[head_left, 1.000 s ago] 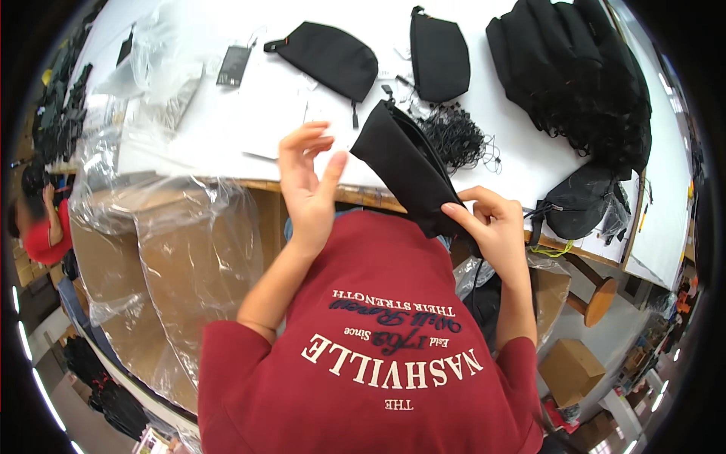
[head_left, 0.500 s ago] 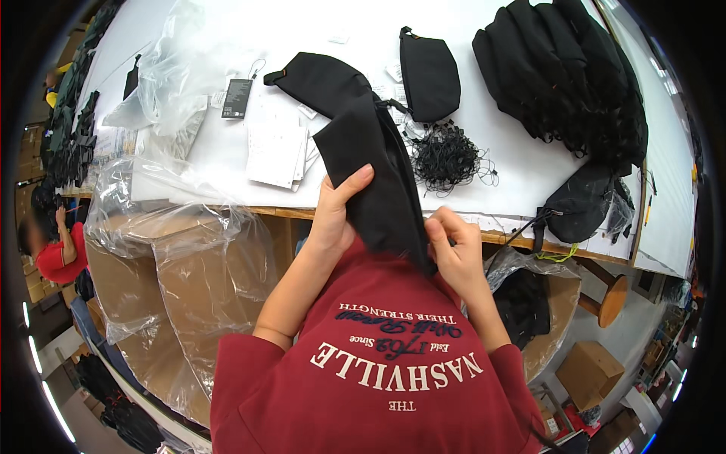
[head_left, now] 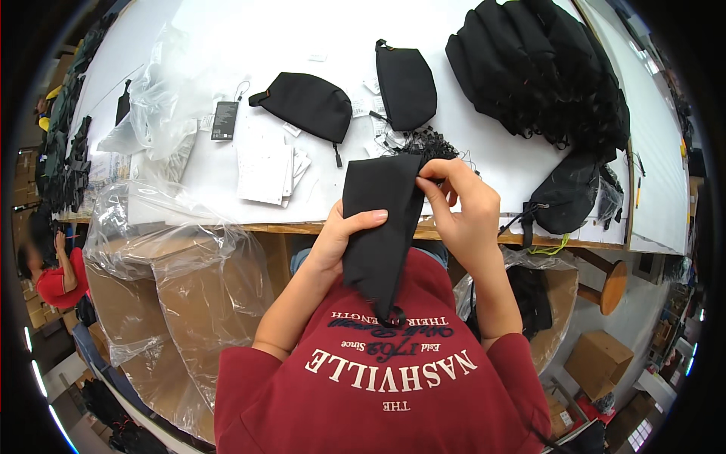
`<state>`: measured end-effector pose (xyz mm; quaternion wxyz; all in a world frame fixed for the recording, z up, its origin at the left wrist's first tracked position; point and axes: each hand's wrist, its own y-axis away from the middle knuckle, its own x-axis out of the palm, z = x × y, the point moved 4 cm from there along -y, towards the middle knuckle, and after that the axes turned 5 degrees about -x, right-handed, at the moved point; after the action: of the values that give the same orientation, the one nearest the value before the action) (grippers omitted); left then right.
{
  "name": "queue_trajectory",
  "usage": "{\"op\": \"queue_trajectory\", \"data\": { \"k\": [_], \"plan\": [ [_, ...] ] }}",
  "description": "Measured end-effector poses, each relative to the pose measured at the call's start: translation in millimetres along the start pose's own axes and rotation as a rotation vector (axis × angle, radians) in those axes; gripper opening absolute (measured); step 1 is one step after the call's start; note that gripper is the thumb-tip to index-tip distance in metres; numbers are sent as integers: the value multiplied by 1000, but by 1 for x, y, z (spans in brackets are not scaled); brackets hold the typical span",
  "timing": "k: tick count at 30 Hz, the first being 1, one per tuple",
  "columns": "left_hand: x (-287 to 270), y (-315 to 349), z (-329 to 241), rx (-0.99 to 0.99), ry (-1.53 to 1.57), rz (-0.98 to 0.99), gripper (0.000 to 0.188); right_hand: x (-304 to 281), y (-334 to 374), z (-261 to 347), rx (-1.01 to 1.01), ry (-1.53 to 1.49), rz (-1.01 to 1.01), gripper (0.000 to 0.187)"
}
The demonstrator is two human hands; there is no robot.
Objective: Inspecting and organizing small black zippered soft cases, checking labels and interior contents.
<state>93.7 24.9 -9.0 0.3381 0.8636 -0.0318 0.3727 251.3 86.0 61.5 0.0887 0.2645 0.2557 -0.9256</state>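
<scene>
A black zip pouch [head_left: 376, 227] hangs between my hands in front of my chest, its far end just over the table edge. My left hand [head_left: 340, 236] grips it from the left, thumb flat on its face. At its upper right corner my right hand [head_left: 463, 195] pinches the edge between thumb and finger; whether a zipper pull sits there is hidden. Beyond lie two more black pouches, one on its side [head_left: 306, 106] with a dangling zipper pull, the other upright [head_left: 407, 87]. A tangle of black strings [head_left: 429, 145] is partly covered by my right hand and the held pouch.
Many black pouches form a large pile [head_left: 541, 72] at the far right. White paper cards [head_left: 263, 172], a black hang tag [head_left: 224, 119] and clear plastic bags [head_left: 162, 98] lie on the left. Plastic-lined cardboard boxes [head_left: 204, 295] and a wooden stool [head_left: 613, 287] stand below the table.
The held pouch has come down toward my chest, off the pouch lying behind it. My right hand has moved from its lower end up to its upper right corner.
</scene>
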Motion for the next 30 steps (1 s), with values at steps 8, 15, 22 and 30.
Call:
{"op": "queue_trajectory", "data": {
  "k": [8,15,22,30],
  "plan": [
    [-29,-21,-20,23,-324,286,60,4,18,-2,185,-227,142,10],
    [-2,-42,-56,211,-616,340,22,3,-3,10,125,-150,196,10],
    [-23,-62,-99,443,-284,291,17,23,18,37,106,-382,454,6],
    [-23,-68,-122,513,-291,267,22,28,28,45,85,-392,531,6]
  ]
}}
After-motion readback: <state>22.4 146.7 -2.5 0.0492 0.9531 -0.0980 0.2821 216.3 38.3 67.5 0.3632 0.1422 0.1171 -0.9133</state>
